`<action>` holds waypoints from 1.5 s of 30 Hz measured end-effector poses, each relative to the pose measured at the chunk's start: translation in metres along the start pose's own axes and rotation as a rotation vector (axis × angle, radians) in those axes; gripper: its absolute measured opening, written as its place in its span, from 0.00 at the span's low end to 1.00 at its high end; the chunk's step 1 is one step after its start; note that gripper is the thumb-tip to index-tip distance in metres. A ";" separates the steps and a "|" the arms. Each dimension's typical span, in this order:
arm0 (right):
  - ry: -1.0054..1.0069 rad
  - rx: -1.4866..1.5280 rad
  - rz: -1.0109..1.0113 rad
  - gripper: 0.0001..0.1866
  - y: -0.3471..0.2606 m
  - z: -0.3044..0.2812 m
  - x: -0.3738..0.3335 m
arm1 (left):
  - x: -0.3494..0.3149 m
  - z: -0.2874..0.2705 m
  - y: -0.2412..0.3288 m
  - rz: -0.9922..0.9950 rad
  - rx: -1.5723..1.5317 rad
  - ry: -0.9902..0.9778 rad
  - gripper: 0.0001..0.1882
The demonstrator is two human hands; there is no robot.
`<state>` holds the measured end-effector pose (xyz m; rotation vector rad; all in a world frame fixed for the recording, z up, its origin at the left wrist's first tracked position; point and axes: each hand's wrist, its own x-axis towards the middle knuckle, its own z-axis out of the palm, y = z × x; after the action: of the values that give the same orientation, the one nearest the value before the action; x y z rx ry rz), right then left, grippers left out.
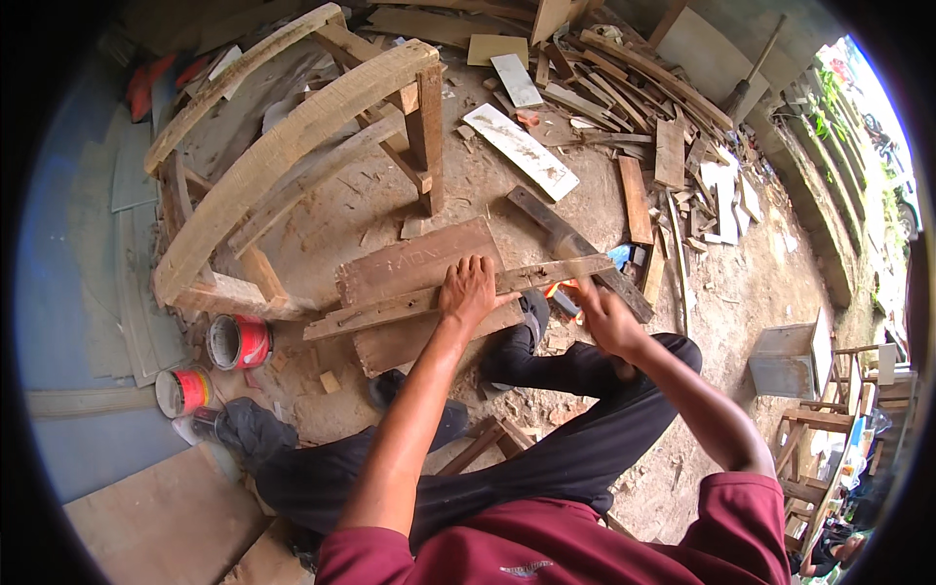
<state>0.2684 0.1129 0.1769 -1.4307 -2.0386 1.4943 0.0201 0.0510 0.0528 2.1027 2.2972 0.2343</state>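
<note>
My left hand [469, 292] presses on a long narrow wooden strip [385, 310], its fingers curled over the far edge and its thumb stretched along it. The strip has a few dark holes and lies across a wide brown board [414, 263], with more board [429, 338] showing on the near side. Close to the strip's right end, my right hand [611, 320] is closed and slightly smeared by motion. What it grips is mostly hidden; a pale end shows below the fist. Under that strip end crosses a dark wooden bar [556, 234]. An orange and black object [563, 299] is just left of my right hand.
A curved wooden frame [292, 136] stands at the far left, with two red cans [255, 341] [191, 390] near it. Scrap wood [624, 88] is heaped at the far right, beside a white panel [522, 151]. A grey box [783, 359] stands at right.
</note>
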 end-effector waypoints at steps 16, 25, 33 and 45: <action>0.013 0.571 0.373 0.25 -0.013 0.020 -0.039 | -0.026 0.010 -0.007 0.123 0.108 0.182 0.37; 0.246 0.780 0.007 0.22 0.050 0.101 -0.081 | -0.069 -0.010 -0.017 -0.073 0.069 0.194 0.49; 0.424 0.843 -0.070 0.19 0.110 0.142 -0.082 | -0.108 -0.006 -0.026 -0.090 -0.034 0.201 0.44; 0.394 0.717 -0.041 0.23 0.117 0.141 -0.068 | -0.121 0.004 -0.012 -0.090 -0.102 0.362 0.41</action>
<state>0.2738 -0.0257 0.0393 -1.2303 -1.1222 1.5416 0.0198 -0.0694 0.0367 2.0416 2.4938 0.7700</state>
